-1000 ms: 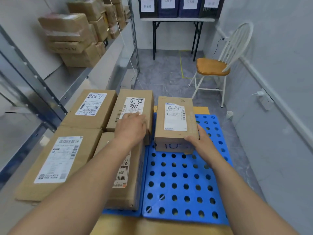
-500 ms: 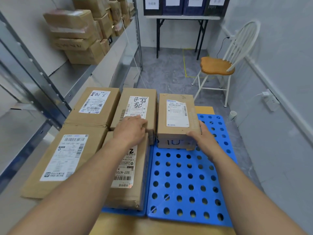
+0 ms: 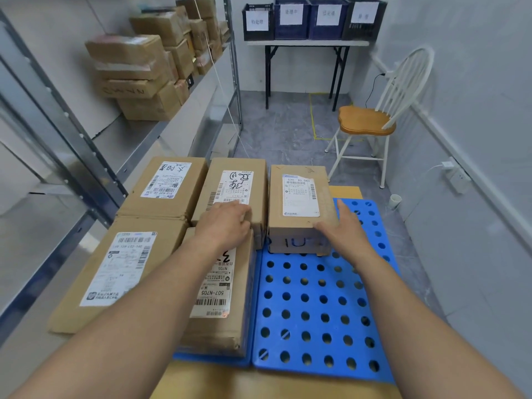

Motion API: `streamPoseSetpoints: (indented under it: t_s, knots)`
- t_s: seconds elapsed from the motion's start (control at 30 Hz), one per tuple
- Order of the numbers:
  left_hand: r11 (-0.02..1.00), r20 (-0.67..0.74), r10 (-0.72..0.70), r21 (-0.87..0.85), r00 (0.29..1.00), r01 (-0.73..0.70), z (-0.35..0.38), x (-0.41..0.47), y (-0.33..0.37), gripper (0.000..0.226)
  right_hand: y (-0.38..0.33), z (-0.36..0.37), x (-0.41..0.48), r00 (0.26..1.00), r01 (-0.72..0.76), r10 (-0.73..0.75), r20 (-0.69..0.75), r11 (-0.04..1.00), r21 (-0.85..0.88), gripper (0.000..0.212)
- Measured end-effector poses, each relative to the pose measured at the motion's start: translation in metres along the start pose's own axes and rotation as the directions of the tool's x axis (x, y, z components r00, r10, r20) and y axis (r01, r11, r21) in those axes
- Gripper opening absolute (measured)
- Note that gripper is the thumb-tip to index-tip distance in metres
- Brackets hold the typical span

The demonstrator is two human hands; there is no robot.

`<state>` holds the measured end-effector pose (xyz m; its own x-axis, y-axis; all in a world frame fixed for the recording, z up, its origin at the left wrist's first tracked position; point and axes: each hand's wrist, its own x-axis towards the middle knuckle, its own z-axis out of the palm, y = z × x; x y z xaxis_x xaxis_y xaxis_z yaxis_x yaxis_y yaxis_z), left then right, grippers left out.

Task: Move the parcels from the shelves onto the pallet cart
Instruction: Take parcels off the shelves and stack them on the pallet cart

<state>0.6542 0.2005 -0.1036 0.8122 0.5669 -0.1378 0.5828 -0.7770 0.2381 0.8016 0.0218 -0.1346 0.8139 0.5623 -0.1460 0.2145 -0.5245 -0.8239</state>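
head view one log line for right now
left hand: rests on middle parcel | right hand: presses right parcel | pallet cart: five loaded | shelf: parcels waiting

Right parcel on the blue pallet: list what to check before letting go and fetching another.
1. Right parcel flat on the blue pallet: ok.
2. Flush with the middle parcel: cannot tell; a thin dark line runs between them.
3. Right-hand grip off the parcel: not ok; it touches the near right corner.
4. Left-hand grip free: not ok; it rests on the middle parcel.
5. Bare pallet room for more: ok.
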Motion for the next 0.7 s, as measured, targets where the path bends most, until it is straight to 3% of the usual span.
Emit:
streamPoseSetpoints:
  t_s: [0.17,0.33,0.5,0.7]
  knots:
    - [1.0,-0.099,0.024,-0.006,0.995,-0.025,-0.001,-0.016,0.0,0.047,-0.017,0.009,0.002,0.972,0.117,-0.183,-0.144,0.918,-0.378,0.064]
    - [0.999,-0.205,0.022,0.036,0.978,-0.015,-0.006,-0.045,-0.003,0.046,-0.04,0.036,-0.021,0.921,0.278,-0.384,-0.062,0.761,-0.586,0.058]
    - [0.995,-0.361,-0.064,0.044,0.93,0.085,-0.004,-0.079,-0.017,0.044,-0.057,0.073,-0.044,0.818,0.477,-0.575,0.018,0.66,-0.581,0.042]
    - [0.962,-0.44,-0.222,0.046,0.87,0.269,-0.004,-0.112,-0.046,0.036,-0.092,0.113,-0.06,0.707,0.647,-0.693,0.143,0.551,-0.527,0.043]
